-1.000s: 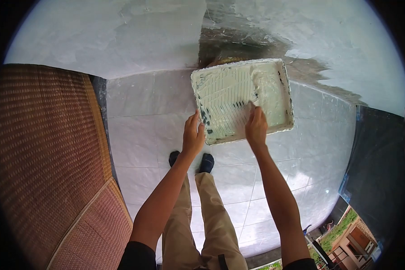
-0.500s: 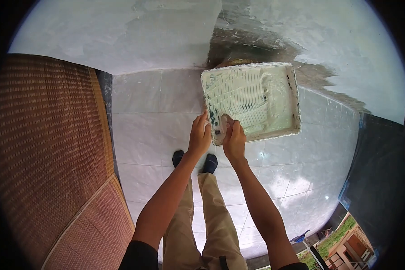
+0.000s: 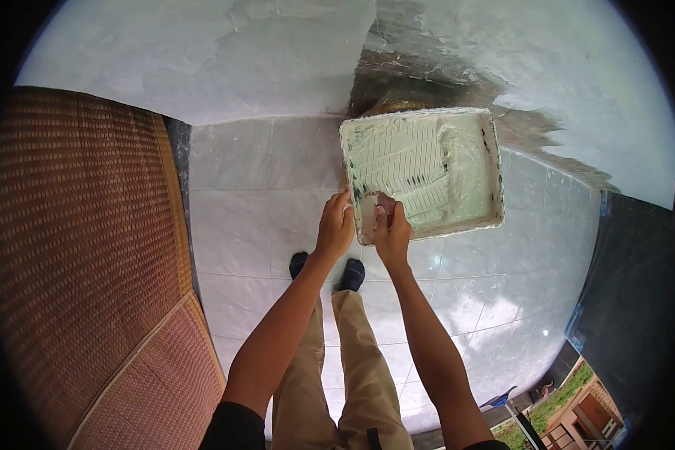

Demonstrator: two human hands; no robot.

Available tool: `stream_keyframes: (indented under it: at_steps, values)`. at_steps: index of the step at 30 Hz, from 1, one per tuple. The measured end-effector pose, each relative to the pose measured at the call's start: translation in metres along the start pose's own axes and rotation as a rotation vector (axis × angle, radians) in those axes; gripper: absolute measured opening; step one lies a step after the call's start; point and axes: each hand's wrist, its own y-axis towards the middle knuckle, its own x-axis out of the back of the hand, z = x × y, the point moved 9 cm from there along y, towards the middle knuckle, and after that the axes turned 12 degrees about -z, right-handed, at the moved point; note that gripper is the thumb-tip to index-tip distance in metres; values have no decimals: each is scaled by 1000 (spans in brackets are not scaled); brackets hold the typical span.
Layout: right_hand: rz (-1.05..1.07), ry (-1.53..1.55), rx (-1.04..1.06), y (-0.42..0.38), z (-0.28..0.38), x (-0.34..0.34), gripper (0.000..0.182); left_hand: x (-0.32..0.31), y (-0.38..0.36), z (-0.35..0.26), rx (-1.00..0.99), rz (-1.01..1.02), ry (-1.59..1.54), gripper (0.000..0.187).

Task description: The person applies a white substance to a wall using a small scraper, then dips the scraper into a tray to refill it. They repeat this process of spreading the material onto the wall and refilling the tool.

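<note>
A rectangular paint tray (image 3: 420,174) with a ribbed slope is coated in thick pale paint, deepest at its right end. My left hand (image 3: 336,225) grips the tray's left edge near the lower corner. Pinched in my right hand (image 3: 392,231) is a small flat scraper (image 3: 369,210), its blade against the tray's lower left inside. My fingers cover part of the scraper, so its full shape is hidden.
Partly painted walls (image 3: 277,60) meet at a bare, dark corner behind the tray. A woven brown mat (image 3: 90,225) stands on the left. Below are grey floor tiles (image 3: 232,225) and my feet in dark socks. Dark sheeting (image 3: 637,277) hangs on the right.
The scraper has turned in my right hand, and its flat face now shows more. The tray and both hands appear slightly lower and further right in the view.
</note>
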Motion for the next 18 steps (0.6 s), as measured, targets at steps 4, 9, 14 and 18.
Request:
stream_keyframes:
  at_steps: [4,9,14,18]
  values:
    - [154,-1,-95,14,-12,-5,20,2,1,-1,-40,-24,21,43]
    - [242,225,-227,21,-28,-9,21,1,2,-1,-2,25,35,41]
    - [330,292,-401,25,-42,-7,25,4,2,-4,-34,38,74,44]
    - [263,590,-604,27,-40,9,26,18,3,-27,-101,-66,147,45]
